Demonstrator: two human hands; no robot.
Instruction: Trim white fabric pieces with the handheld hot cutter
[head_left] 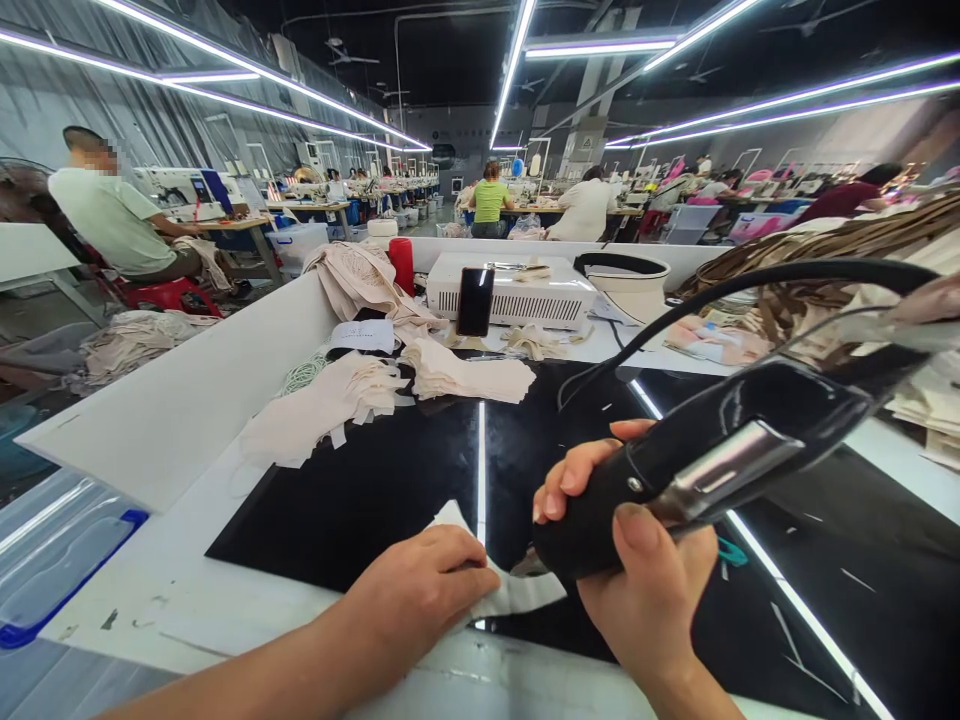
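Observation:
My left hand [431, 592] is closed, its thumb and fingers pinching a small white fabric piece [529, 594] near the front edge of the glossy black board [330, 520]. In my right hand [652, 585] is a black corded hand-held power tool [720, 430] with a silver lever, my fingers wrapped round its rounded front end. That end is close to the right part of the fabric. Whether it touches the fabric is hidden from me. Beyond my hands lie two stacks of cut pale fabric pieces, a left stack [322, 405] and a right stack [472, 372].
At the back stand a white vented box [510, 290], a phone [475, 302], a red cone [401, 265] and a pale visor [626, 278]. A white side panel [195, 390] borders the left. Brown straps [832, 250] pile up at right. Thin white scraps lie on the board. People sit at sewing machines beyond.

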